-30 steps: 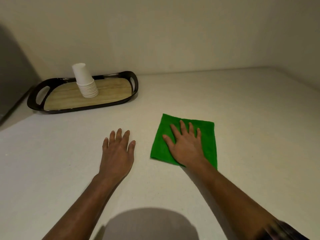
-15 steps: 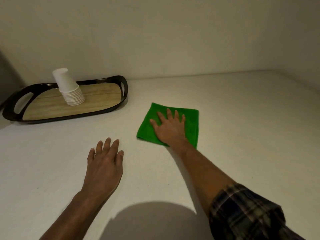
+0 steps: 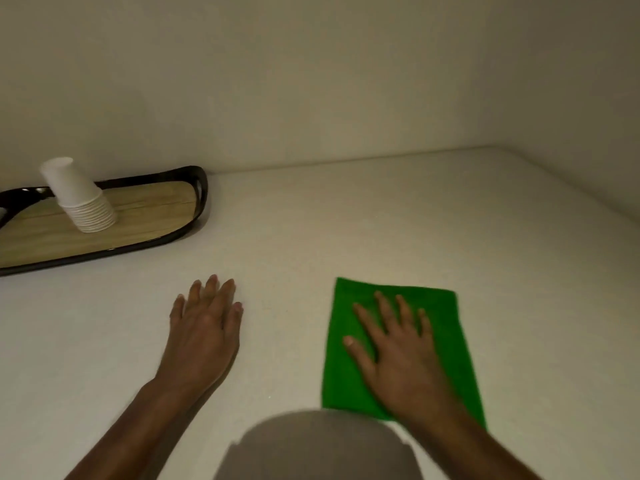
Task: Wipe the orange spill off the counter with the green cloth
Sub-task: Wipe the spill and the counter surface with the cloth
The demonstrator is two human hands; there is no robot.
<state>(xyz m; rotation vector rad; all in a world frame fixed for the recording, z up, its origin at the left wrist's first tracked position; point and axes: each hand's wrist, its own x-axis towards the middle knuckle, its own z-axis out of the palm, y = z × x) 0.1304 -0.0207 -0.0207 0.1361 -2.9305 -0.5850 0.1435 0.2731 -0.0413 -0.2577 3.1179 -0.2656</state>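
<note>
The green cloth lies folded flat on the pale counter, right of centre and near me. My right hand presses palm-down on it with the fingers spread, covering its middle; the hand looks slightly blurred. To the left of the cloth, my left hand rests flat on the bare counter, fingers together, holding nothing. No orange mark shows anywhere on the counter surface I can see.
A dark-rimmed tray with a wooden floor sits at the back left against the wall, carrying a leaning stack of white paper cups. Walls close off the counter at the back and right. A shadow falls on the near edge.
My right hand has slid the green cloth back toward me and to the right, after pushing it away toward the tray. My left hand stayed flat on the counter.
</note>
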